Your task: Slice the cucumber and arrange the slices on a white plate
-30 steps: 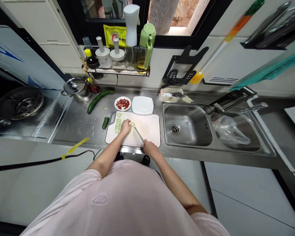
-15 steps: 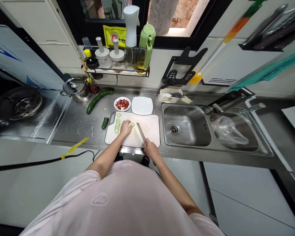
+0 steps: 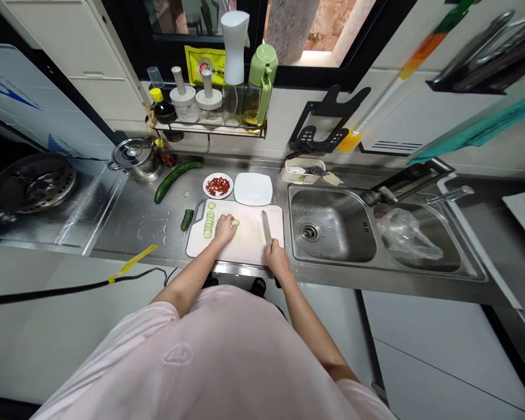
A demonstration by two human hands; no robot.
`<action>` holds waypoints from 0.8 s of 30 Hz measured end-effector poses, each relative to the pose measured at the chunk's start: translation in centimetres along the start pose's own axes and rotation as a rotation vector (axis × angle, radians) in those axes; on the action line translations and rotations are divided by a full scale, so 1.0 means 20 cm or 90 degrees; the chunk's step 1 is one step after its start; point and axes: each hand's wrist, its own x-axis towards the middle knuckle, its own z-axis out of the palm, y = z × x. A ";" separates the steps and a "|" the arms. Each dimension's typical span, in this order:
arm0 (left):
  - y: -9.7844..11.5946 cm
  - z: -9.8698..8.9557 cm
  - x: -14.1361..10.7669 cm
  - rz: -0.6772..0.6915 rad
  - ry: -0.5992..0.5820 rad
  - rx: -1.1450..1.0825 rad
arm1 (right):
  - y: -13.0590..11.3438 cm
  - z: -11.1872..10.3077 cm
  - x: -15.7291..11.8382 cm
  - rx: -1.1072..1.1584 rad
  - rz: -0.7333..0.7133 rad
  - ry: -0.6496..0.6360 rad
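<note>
On the white cutting board, my left hand is closed around small pale-green cucumber slices, partly hidden by the fingers. My right hand grips the handle of a knife, its blade pointing away from me over the board's right part. A row of overlapping cucumber slices lies to the left of my left hand, with a single slice above the row. Left of the board rests a short cucumber end piece. A whole cucumber lies farther back on the steel counter.
Behind the board stand a plate of chopped red pieces and a white square plate. A steel sink adjoins on the right. A lidded pot sits back left, below a shelf of seasoning bottles.
My right hand has moved to the right with the knife, away from my left hand, and the blade has turned more upright in view. My left hand stays nearly in place.
</note>
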 end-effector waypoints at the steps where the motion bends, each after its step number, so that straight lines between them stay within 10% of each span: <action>1: 0.00 0.00 0.01 -0.007 -0.003 0.000 | 0.00 0.00 0.00 0.001 0.002 0.003; 13: 0.05 -0.03 0.04 -0.078 -0.020 -0.162 | 0.00 0.01 0.03 0.004 -0.007 -0.013; 24: -0.10 -0.03 -0.25 -0.098 -0.005 -0.298 | 0.01 0.04 0.03 -0.002 -0.014 -0.008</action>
